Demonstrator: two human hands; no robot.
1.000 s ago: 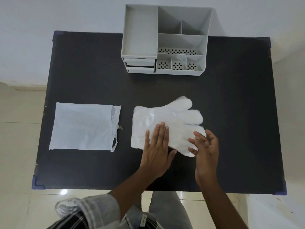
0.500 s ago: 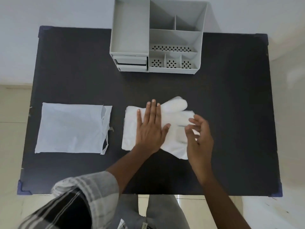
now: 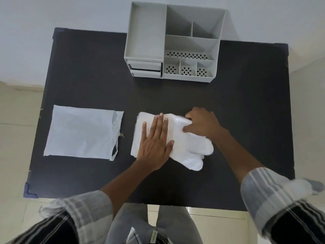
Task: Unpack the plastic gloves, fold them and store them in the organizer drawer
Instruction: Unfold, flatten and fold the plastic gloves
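Observation:
A stack of clear plastic gloves (image 3: 188, 148) lies flat on the black table (image 3: 228, 111), its finger ends toward the right. My left hand (image 3: 154, 138) rests flat, fingers spread, on the cuff half of the stack. My right hand (image 3: 200, 124) grips the far finger ends of the gloves and has them bent over toward the left. The grey organizer (image 3: 174, 41) stands at the table's far edge; its two drawers (image 3: 145, 68) sit at its lower left, the upper one slightly ajar.
The empty white plastic packaging bag (image 3: 80, 132) lies flat at the left of the table. The organizer's open compartments hold nothing. Blue corner guards (image 3: 29, 191) mark the table's corners. Pale floor tiles surround the table.
My right hand has moved from the near finger ends to the far ones and closed on them, bending them leftward. My left hand stays flat on the stack. The camera shifted.

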